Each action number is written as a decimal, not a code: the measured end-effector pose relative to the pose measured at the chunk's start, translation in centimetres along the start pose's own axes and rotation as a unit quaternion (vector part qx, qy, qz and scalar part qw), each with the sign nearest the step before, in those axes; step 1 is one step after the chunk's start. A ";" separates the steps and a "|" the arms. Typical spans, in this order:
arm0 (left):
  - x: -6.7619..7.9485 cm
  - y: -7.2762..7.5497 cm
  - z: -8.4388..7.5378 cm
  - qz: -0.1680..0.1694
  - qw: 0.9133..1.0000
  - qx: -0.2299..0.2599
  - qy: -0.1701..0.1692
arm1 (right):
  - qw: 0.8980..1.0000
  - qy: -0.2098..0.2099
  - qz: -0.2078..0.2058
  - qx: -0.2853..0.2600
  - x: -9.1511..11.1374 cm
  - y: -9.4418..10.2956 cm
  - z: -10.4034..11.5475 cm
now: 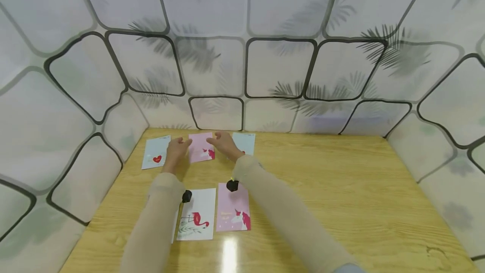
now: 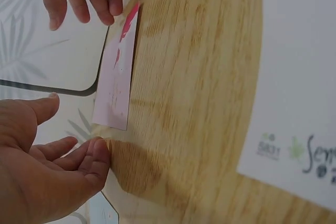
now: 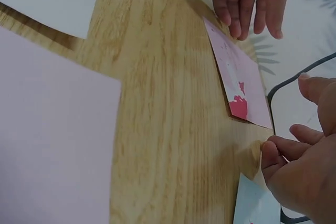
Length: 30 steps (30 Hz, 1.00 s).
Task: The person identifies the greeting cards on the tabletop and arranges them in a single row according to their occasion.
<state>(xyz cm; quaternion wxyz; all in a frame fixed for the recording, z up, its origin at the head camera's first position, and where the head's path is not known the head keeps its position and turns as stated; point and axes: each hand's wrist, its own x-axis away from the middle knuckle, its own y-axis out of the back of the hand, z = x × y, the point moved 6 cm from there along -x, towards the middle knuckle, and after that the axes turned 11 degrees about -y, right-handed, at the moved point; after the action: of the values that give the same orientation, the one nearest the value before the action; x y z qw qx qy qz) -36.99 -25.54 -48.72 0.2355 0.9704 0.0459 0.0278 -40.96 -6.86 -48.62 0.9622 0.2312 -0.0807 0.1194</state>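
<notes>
A pink card with a unicorn (image 1: 201, 144) lies at the table's back edge, between the two hands. At its left side is the left hand (image 1: 176, 151), fingers loosely bent and holding nothing. On the other side the right hand (image 1: 226, 144) hovers with relaxed fingers, also holding nothing. The left wrist view has the left hand (image 2: 58, 166) just off the near end of the pink card (image 2: 114, 85). In the right wrist view, the right hand's fingertips (image 3: 270, 153) are close to that card's corner. A pale blue heart card (image 1: 153, 155) sits left of the left hand.
Another pale blue card (image 1: 245, 140) is partly behind the right hand. Nearer lie a white flamingo card (image 1: 198, 212), a larger pink unicorn card (image 1: 232, 212) and a white card edge (image 1: 174, 228) mostly hidden by the left sleeve. Patterned walls (image 1: 280, 68) border the wooden table (image 1: 341, 188).
</notes>
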 end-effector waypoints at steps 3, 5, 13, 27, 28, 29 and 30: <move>0.1 -0.1 0.0 0.002 1.000 0.007 0.005 | 1.000 -0.004 -0.001 0.011 0.0 -0.3 -0.1; 0.2 -0.2 -0.1 0.006 1.000 0.006 0.005 | 1.000 -0.008 -0.006 0.013 -0.1 -0.5 -0.2; 0.0 -0.4 -0.6 0.019 1.000 -0.018 0.009 | 0.999 -0.034 0.011 -0.023 0.1 -0.8 -0.3; -0.2 -0.8 0.3 0.003 0.999 0.029 0.031 | 0.975 -0.074 0.051 -0.203 -0.4 -1.1 -1.1; -0.2 -0.9 0.4 0.004 0.999 0.032 0.029 | 0.975 -0.073 0.043 -0.204 -0.3 -1.1 -1.0; -0.2 -0.9 0.4 0.008 0.999 0.031 0.027 | 0.975 -0.072 0.035 -0.206 -0.2 -1.0 -1.0; -0.2 -1.0 0.4 0.010 0.999 0.036 0.027 | 0.976 -0.070 0.026 -0.206 -0.2 -1.0 -1.0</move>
<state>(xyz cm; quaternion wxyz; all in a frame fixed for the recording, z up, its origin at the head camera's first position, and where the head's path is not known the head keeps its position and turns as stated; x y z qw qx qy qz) -37.23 -24.86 -49.58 0.1988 0.9775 0.0431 0.0549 -40.77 -7.27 -49.97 0.9778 0.0336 -0.1762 0.1084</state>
